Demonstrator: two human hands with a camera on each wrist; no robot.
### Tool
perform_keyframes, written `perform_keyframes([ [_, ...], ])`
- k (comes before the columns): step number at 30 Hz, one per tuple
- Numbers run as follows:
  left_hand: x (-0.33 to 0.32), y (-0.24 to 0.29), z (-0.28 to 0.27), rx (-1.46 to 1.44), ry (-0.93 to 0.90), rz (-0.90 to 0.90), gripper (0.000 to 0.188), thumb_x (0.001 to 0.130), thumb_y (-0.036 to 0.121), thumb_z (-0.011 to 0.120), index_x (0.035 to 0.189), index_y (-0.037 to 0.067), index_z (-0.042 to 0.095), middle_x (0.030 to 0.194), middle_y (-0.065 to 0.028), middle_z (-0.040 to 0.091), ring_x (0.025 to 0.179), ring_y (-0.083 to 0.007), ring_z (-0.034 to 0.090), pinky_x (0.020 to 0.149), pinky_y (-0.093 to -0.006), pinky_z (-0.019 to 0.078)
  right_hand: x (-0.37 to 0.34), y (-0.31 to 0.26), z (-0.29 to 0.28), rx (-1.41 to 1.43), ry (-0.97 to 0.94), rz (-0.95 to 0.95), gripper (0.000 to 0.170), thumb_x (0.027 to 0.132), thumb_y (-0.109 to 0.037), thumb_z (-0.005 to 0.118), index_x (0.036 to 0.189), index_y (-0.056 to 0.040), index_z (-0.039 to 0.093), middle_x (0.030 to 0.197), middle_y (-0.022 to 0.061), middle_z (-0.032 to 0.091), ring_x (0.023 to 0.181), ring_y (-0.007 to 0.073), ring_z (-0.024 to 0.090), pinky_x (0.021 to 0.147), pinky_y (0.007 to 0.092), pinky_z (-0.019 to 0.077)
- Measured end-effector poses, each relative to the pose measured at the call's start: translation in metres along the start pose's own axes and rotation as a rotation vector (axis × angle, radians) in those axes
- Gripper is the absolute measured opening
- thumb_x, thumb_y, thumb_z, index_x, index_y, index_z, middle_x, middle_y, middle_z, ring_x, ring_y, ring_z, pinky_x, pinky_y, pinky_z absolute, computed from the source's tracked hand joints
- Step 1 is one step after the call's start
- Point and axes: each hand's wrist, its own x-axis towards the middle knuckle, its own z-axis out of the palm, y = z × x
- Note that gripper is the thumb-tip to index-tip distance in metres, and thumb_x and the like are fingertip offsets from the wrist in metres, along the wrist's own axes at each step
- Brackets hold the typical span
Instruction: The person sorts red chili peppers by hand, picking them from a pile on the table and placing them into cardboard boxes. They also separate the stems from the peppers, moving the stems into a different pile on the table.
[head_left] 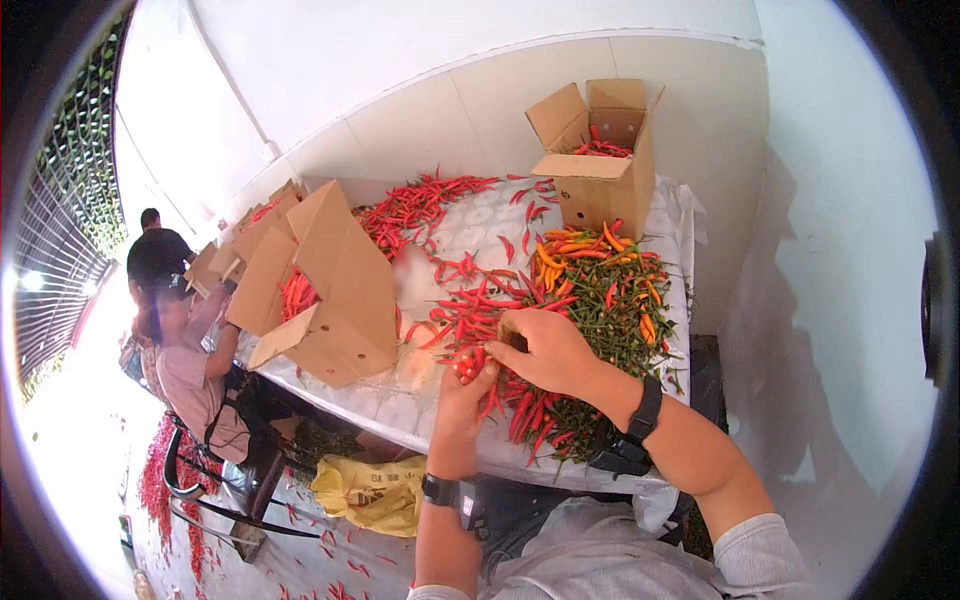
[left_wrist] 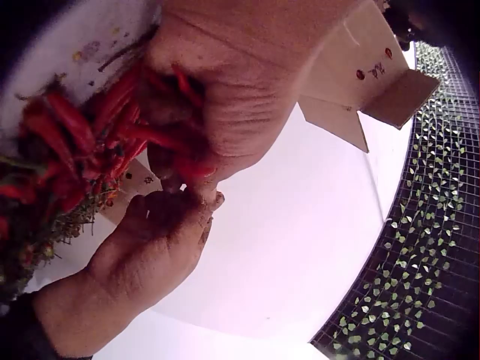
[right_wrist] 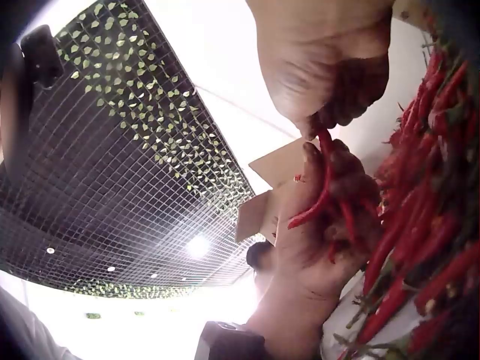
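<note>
My left hand [head_left: 462,402] grips several red chili peppers [head_left: 468,366] in its curled fingers, above the near side of the table. Right against it, my right hand [head_left: 548,352] has its thumb and fingers pinched together at the top end of one red chili [right_wrist: 324,180], which hangs down across the left palm in the right wrist view. In the left wrist view, red chilies [left_wrist: 180,142] stick out from under the left hand's fingers. Below both hands spreads a pile of red chilies [head_left: 530,405], next to a heap of green-stemmed chilies [head_left: 600,335] with orange ones among them.
An open cardboard box [head_left: 350,300] with red chilies stands left on the white-covered table [head_left: 460,232]. Another box [head_left: 600,190] stands at the far right corner. A yellow sack [head_left: 370,492] lies below the table edge. A seated person [head_left: 200,385] is at the left.
</note>
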Motion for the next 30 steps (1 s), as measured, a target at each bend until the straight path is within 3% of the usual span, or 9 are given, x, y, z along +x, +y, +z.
perform_keyframes([
  [6, -0.002, -0.001, 0.001, 0.030, -0.029, 0.049, 0.032, 0.080, -0.004, 0.063, 0.109, 0.003, 0.051, 0.094, -0.0024, 0.058, 0.084, -0.0112, 0.057, 0.074, -0.0248, 0.0485, 0.000, -0.003, -0.005, -0.086, -0.038, 0.065, 0.035, 0.079, -0.035, 0.064, 0.071, -0.0015, 0.060, 0.063, 0.0141, 0.058, 0.057, 0.0284, 0.057, 0.054, 0.0372, 0.0441],
  [9, -0.001, 0.000, 0.001, 0.068, -0.017, 0.052, 0.034, 0.078, -0.004, 0.065, 0.109, 0.003, 0.051, 0.094, -0.0023, 0.058, 0.082, -0.0111, 0.057, 0.072, -0.0244, 0.0490, 0.003, 0.000, -0.007, -0.019, -0.151, 0.182, 0.043, 0.079, -0.043, 0.060, 0.070, -0.0016, 0.062, 0.067, 0.0193, 0.059, 0.066, 0.0359, 0.060, 0.059, 0.0436, 0.0455],
  [15, -0.002, -0.001, 0.001, 0.023, 0.014, 0.052, 0.035, 0.077, -0.004, 0.065, 0.108, 0.003, 0.051, 0.092, -0.0034, 0.058, 0.080, -0.0123, 0.058, 0.071, -0.0256, 0.0493, 0.005, 0.004, -0.004, 0.174, -0.250, 0.285, 0.044, 0.082, -0.042, 0.059, 0.076, 0.0014, 0.063, 0.065, 0.0209, 0.058, 0.063, 0.0355, 0.058, 0.059, 0.0411, 0.0438],
  [18, -0.001, -0.001, 0.001, -0.018, -0.013, 0.040, 0.034, 0.078, -0.003, 0.065, 0.108, 0.003, 0.050, 0.091, -0.0044, 0.058, 0.077, -0.0135, 0.058, 0.068, -0.0263, 0.0492, 0.004, 0.013, 0.003, 0.254, -0.250, 0.232, 0.040, 0.086, -0.037, 0.057, 0.077, 0.0011, 0.063, 0.061, 0.0169, 0.056, 0.058, 0.0278, 0.057, 0.056, 0.0370, 0.0420],
  [24, -0.005, 0.005, 0.005, -0.038, -0.055, 0.047, 0.029, 0.081, 0.002, 0.063, 0.107, 0.002, 0.050, 0.088, -0.0053, 0.058, 0.072, -0.0141, 0.057, 0.062, -0.0262, 0.0475, 0.005, 0.011, 0.000, 0.683, -0.359, 0.408, 0.035, 0.090, -0.033, 0.055, 0.078, -0.0019, 0.062, 0.060, 0.0008, 0.056, 0.052, 0.0098, 0.050, 0.048, 0.0276, 0.0372],
  [27, -0.005, 0.005, 0.002, -0.061, -0.069, 0.051, 0.027, 0.083, 0.006, 0.062, 0.107, 0.003, 0.051, 0.087, -0.0054, 0.059, 0.072, -0.0142, 0.057, 0.061, -0.0262, 0.0469, 0.008, 0.008, -0.009, 1.099, -0.324, 0.644, 0.030, 0.091, -0.032, 0.055, 0.079, -0.0060, 0.061, 0.061, -0.0039, 0.053, 0.050, 0.0057, 0.046, 0.046, 0.0213, 0.0340],
  [30, -0.001, 0.001, -0.007, -0.132, -0.039, 0.062, 0.024, 0.085, 0.010, 0.060, 0.107, 0.004, 0.051, 0.087, -0.0053, 0.059, 0.071, -0.0135, 0.056, 0.059, -0.0250, 0.0456, 0.013, 0.008, -0.030, 0.929, -0.104, 0.685, 0.026, 0.089, -0.029, 0.058, 0.080, -0.0047, 0.061, 0.065, 0.0012, 0.056, 0.055, 0.0127, 0.052, 0.052, 0.0255, 0.0401],
])
